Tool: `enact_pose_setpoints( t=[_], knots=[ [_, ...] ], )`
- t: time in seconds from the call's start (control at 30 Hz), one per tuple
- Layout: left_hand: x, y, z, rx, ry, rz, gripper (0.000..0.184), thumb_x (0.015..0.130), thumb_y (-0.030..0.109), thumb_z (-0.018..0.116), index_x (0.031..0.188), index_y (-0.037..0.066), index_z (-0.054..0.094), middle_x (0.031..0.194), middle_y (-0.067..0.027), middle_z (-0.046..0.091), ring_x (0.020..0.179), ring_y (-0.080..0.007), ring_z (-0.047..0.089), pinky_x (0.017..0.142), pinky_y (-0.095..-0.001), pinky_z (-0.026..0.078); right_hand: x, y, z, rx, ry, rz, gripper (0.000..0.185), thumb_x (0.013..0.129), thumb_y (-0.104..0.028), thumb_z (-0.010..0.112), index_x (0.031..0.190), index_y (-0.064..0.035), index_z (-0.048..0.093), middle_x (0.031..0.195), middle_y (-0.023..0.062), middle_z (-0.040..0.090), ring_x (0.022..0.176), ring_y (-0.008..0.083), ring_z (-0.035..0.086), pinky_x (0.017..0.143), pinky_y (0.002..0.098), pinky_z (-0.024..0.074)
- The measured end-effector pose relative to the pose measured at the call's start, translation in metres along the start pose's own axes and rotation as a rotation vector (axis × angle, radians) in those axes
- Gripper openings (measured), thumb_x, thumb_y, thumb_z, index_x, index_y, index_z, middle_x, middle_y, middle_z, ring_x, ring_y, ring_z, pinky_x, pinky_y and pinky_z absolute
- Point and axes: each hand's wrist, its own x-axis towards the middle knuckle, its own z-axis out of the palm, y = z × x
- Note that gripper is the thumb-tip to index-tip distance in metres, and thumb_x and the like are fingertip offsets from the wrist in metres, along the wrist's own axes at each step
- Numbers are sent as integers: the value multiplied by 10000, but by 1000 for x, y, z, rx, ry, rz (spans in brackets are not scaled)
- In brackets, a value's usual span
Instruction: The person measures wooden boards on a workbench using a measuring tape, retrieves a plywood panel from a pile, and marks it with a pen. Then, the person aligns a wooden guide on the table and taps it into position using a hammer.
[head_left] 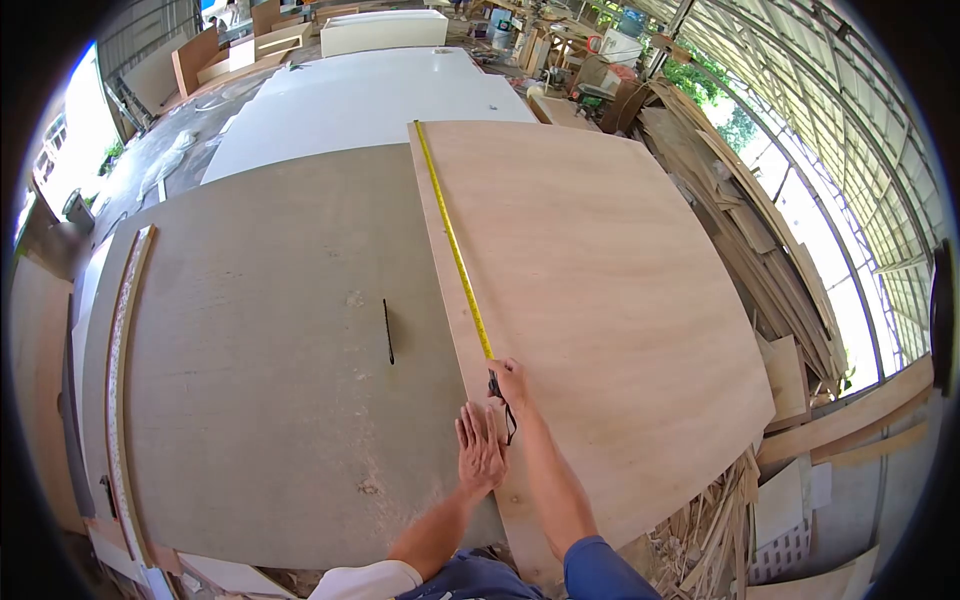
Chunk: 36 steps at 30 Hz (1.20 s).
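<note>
Most of tape measure case [493, 384] hidden by gripping right hand [510, 380]; left hand [482, 456] outstretched, palm down.

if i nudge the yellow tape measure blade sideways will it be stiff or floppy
The yellow tape measure blade probably flexes easily, being long and narrow. Its middle would likely slide readily, since it lies on the plywood sheet with nothing visible pinning it there. Its near end should shift least, as the right hand holds it there.
</note>
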Motion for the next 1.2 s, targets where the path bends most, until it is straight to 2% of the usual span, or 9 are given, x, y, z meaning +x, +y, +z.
enact_pose_setpoints(
  t=[0.17, 0.4, 0.47, 0.5, 0.57, 0.67, 0.83, 1.03, 1.2],
  knots=[
    [-2, 2, -6, 9, -20, 10, 650, 897, 208, 434, 1435, -48, 174, 1467, -342, 90, 1373, -484, 90, 1123, -549, 73, -7, -16, 10, 8, 23, -9, 290, 824, -301, 652, 795, -32, 547, 586, 33, 539, 419, 134, 547, 311, 248, 364],
    [1, -1, 0, -40, 51, 46, 629, 896, 181, 421, 1419, -79, 188, 1472, -327, 110, 1378, -469, 100, 1124, -543, 84, -37, 73, -11, 142, 98, -113, 279, 823, -259, 665, 886, -3, 574, 621, 29, 540, 475, 92, 505, 423, 240, 418],
    [-3, -4, 2, -53, 24, 78, 610, 909, 184, 409, 1413, -86, 197, 1473, -325, 112, 1378, -467, 104, 1123, -542, 90, -73, 112, -26, -160, 201, -317, 306, 816, -246, 669, 947, 15, 581, 675, 28, 554, 576, 89, 523, 521, 254, 438],
    [0, -7, 9, -35, 67, 75, 592, 923, 185, 390, 1411, -89, 198, 1474, -325, 109, 1378, -465, 108, 1122, -541, 94, -95, 129, -36, -144, 230, -290, 306, 816, -246, 669, 947, 15, 581, 675, 28, 554, 576, 89, 523, 521, 254, 438],
    [-2, -6, 12, -19, 58, 96, 575, 937, 186, 370, 1409, -92, 198, 1475, -326, 107, 1378, -464, 112, 1122, -540, 99, -162, 144, -59, -255, 212, -191, 401, 807, -297, 657, 1048, 14, 579, 822, 132, 624, 791, 216, 608, 708, 339, 475],
    [-1, -3, 12, 44, 55, 92, 568, 952, 188, 347, 1416, -90, 173, 1476, -327, 101, 1378, -461, 114, 1121, -537, 102, -258, 147, -94, -152, 142, 97, 391, 814, -273, 645, 1089, -3, 578, 909, 165, 630, 843, 254, 601, 763, 341, 470],
    [2, -16, 22, 34, 102, 78, 618, 995, 361, 257, 1440, -53, 144, 1497, -291, 88, 1393, -434, 87, 1132, -512, 67, -375, 186, -113, -190, 255, 174, 398, 797, -233, 644, 1116, -4, 574, 1025, 175, 602, 935, 284, 584, 832, 333, 451],
    [3, -19, 19, 281, -7, 148, 662, 973, 493, 233, 1480, 79, 136, 1531, -207, 62, 1393, -445, 51, 1131, -523, 41, -430, 215, -96, -196, 410, 215, 383, 772, -226, 644, 1122, -79, 589, 1002, 167, 547, 966, 339, 539, 844, 383, 437],
    [5, -27, 23, 256, -61, 164, 663, 969, 502, 226, 1485, 100, 119, 1547, -155, 41, 1396, -442, 27, 1124, -539, 23, -435, 220, -75, -295, 495, 241, 380, 793, -227, 634, 1154, -132, 564, 992, 147, 511, 956, 324, 516, 849, 376, 429]
  ],
)
